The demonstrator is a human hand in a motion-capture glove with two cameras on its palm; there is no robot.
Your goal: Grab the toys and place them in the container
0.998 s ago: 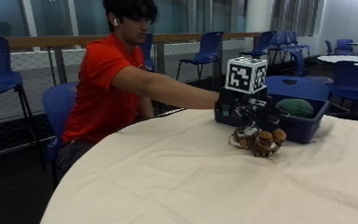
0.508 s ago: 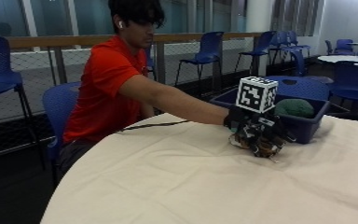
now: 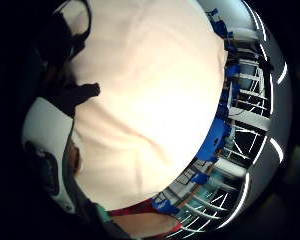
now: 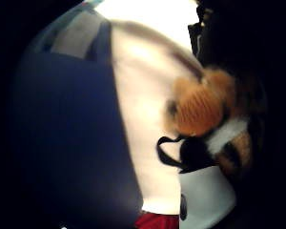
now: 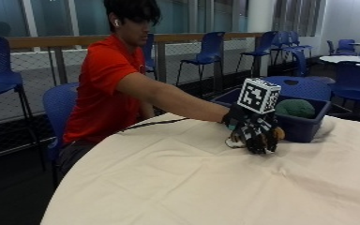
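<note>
Grasp step: right hand [image 5: 255, 133] curled round plush toy [image 4: 205, 109] on desk [image 5: 186, 187]; lift into container [image 5: 298, 124] judged next.

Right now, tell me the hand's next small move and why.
Probably lift the toy off the table and carry it over the bin. The hand already has its grip round the toy beside the bin, where a green toy already lies.
</note>
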